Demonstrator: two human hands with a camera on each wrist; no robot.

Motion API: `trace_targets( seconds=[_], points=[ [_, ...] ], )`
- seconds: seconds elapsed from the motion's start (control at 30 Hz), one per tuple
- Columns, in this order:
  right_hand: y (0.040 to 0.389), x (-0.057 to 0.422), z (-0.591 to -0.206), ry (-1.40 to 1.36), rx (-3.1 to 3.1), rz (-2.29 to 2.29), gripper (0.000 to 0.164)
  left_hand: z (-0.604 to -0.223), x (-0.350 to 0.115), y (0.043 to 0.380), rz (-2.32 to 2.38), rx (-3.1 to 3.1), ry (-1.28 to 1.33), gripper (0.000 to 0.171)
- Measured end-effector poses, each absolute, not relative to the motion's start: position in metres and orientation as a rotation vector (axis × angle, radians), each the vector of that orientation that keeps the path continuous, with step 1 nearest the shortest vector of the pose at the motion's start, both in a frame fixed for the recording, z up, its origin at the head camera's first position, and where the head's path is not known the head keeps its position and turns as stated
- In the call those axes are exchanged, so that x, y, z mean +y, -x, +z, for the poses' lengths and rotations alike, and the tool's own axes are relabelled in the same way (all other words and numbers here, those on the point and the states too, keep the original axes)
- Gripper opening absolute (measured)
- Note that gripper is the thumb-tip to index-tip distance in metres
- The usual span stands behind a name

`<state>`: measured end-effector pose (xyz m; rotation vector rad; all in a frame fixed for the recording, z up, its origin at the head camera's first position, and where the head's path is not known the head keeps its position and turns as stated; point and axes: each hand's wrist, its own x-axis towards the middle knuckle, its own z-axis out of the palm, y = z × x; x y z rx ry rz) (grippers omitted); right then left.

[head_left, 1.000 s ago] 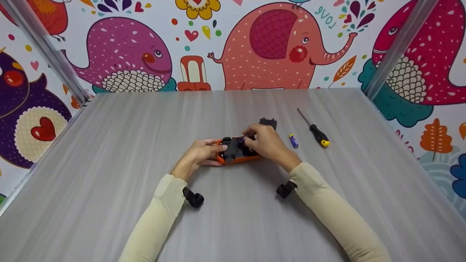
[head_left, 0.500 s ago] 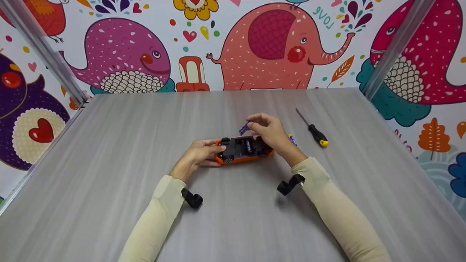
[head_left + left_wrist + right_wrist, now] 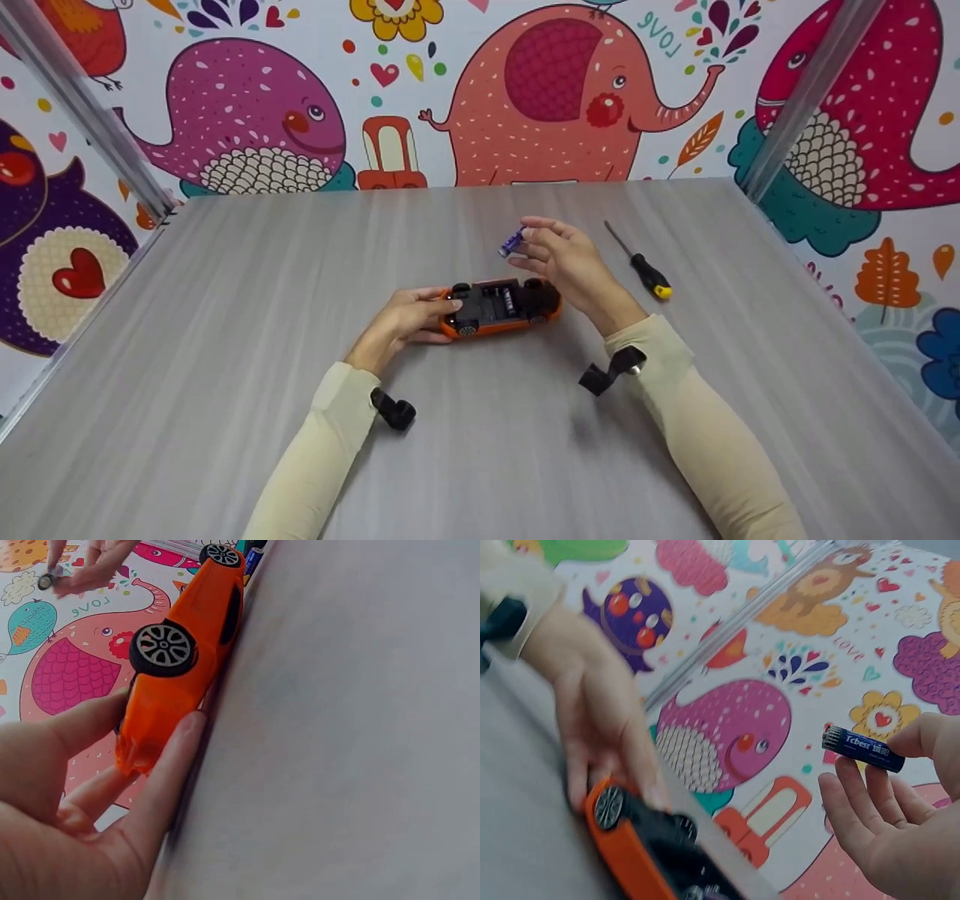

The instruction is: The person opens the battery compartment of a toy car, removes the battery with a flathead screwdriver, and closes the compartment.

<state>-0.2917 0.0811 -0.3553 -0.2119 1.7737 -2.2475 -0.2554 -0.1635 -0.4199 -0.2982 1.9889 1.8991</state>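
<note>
An orange toy car lies upside down on the table, its black underside and wheels facing up. My left hand grips one end of it, thumb on the underside and fingers along the side, also seen in the left wrist view. A battery sits in the open compartment in the underside. Above and beyond the car, my right hand pinches a purple-blue battery between thumb and fingers. In the right wrist view, one end of that battery sticks out past the fingertips.
A screwdriver with a black and yellow handle lies on the table to the right. My right hand hides the spot where a loose battery and a black cover lay. A wall printed with cartoon animals closes off the back.
My right hand has lifted a battery out of the car's compartment and moved up and away from the car with it. The left hand keeps its grip on the car.
</note>
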Motion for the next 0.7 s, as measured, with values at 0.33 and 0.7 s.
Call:
trace_targets(
  seconds=[0.33, 0.7],
  points=[
    [0.296, 0.117, -0.343, 0.120, 1.871, -2.300, 0.018, -0.422, -0.162, 0.256, 1.904, 1.986, 0.294, 0.057],
    [0.304, 0.154, -0.359, 0.139, 2.073, -2.153, 0.020, -0.422, -0.163, 0.255, 1.896, 1.996, 0.306, 0.056]
  ],
)
